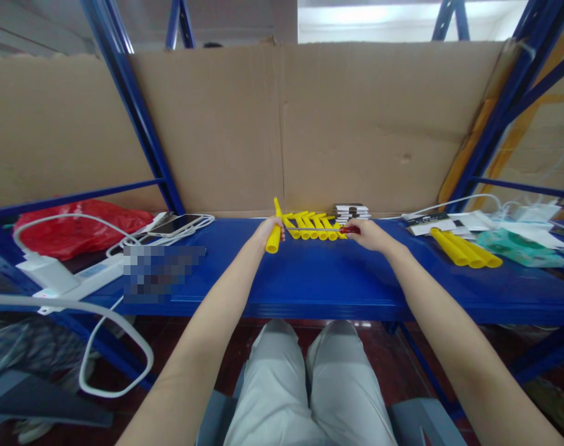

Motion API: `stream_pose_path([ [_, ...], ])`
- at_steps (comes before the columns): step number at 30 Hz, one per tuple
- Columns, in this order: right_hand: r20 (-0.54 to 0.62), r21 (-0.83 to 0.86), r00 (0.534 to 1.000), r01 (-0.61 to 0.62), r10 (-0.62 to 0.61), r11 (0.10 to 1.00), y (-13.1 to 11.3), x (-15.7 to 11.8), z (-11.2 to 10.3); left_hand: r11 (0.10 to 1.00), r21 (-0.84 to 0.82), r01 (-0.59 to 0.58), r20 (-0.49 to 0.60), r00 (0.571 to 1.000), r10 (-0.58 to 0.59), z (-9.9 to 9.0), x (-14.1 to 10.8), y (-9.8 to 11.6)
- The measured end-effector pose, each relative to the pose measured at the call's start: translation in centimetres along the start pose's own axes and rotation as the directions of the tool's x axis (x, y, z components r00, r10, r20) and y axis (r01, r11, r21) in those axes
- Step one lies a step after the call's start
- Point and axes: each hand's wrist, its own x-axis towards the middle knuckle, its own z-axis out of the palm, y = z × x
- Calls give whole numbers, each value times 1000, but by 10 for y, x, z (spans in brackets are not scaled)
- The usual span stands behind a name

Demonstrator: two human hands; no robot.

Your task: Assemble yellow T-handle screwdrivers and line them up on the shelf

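Note:
My left hand [264, 230] is closed around a yellow tapered plastic tube [273, 240], wide at its lower end and with a narrow tip sticking up. In my right hand [366, 234] is a screwdriver [351, 230], gripped by its dark red handle. Its thin metal shaft points left, toward the yellow tube; whether the tip touches it I cannot tell. Behind the shaft, several similar yellow pieces [312, 227] lie in a slanted row on the blue table [328, 272]. Beside them, near my right hand, sits a small stack of black-and-white printed cards or packets [351, 212].
Yellow tubes [468, 249] lie at the right by a green plastic packet [519, 246] and papers [431, 223]. At the left are a red bag [82, 226], a white power strip [93, 279] and cables. A cardboard wall [356, 124] and blue posts [137, 111] bound the table.

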Motion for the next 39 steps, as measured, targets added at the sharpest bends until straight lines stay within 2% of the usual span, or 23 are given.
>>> stream_pose_path([
  [4,-74,-99,997,-13,5,995,10,0,-3,990,111,82,78,993,-91,-4,0,1],
  [10,-54,-210,995,-90,80,973,4,-2,-5,962,270,50,190,976,-103,-6,-1,0],
  [15,-45,-267,993,-120,112,956,2,-4,-6,945,325,31,241,964,-115,-6,-4,1],
  [20,-43,-319,990,-143,136,937,4,-4,-7,941,337,16,259,960,-109,-6,-3,1],
  [30,-16,-307,987,-157,160,939,0,-4,-9,923,384,-24,282,955,-92,-7,-1,-1],
  [39,-29,-351,991,-135,133,927,-5,-6,-10,946,318,-63,259,966,-22,-1,-9,-1],
])
